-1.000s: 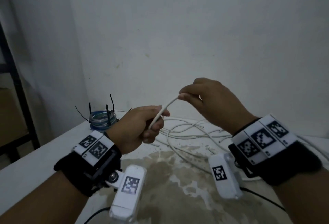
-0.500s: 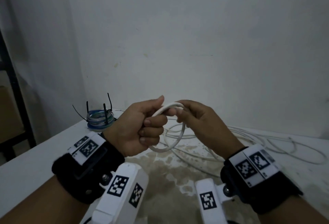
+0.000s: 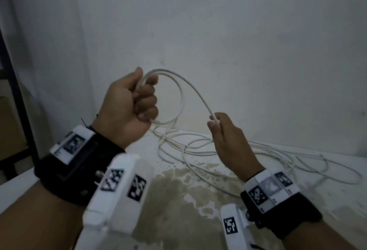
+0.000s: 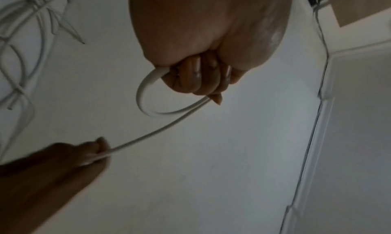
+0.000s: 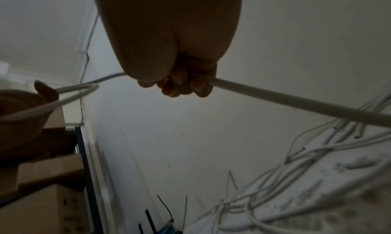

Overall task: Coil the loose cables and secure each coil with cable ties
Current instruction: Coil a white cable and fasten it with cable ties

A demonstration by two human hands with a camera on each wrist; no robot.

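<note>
Left hand (image 3: pixel 129 106) is up in the air with its fingers (image 4: pixel 198 80) curled tight around one small loop of the white cable (image 3: pixel 195 93). The right hand (image 3: pixel 228 140) sits a bit lower and off to the side, pinching the same cable just past the loop. The rest of it trails down into the loose tangle (image 3: pixel 248 154) on the stained worktop (image 3: pixel 178 210), and some black cable ties (image 5: pixel 164 209) poke up near the wall.

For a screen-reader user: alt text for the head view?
A left hand grips a small loop of white cable; the right hand pinches the same cable lower. More loose cables sprawl on the stained white table.
</note>
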